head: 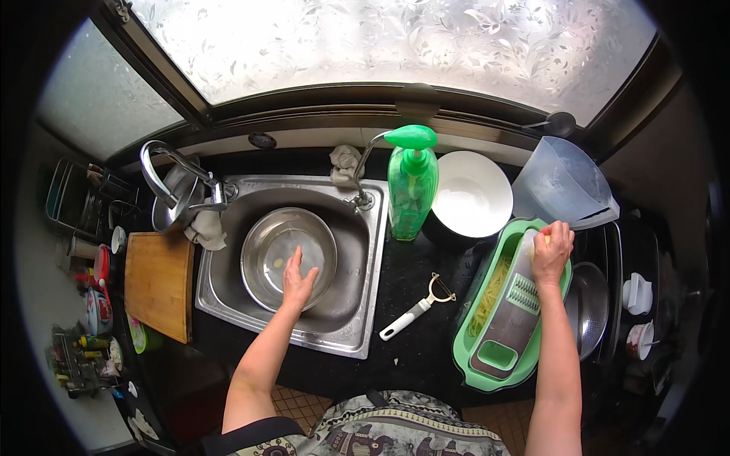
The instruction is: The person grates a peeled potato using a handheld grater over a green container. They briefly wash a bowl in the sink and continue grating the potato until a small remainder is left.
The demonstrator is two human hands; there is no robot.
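Observation:
My left hand [298,281] hangs over a stainless steel bowl [254,251] in the sink, thumb and fingers apart, with nothing in it. A small yellowish piece [278,263] shows inside the bowl. At the right, my right hand [552,253] is closed at the far end of a mandoline grater [518,319]. Bits of a pale yellow vegetable piece [547,240] show at its fingers, mostly hidden by them. The grater rests across a green plastic container [463,347], where pale yellow shreds [491,293] lie beneath it.
A white-handled Y-shaped vegetable peeler [406,320] lies between the sink [372,273] and container. Behind stand a green pump bottle [412,194], a white bowl [473,194] and a translucent plastic container [562,182]. A chrome faucet [214,185] and wooden cutting board [158,285] are left.

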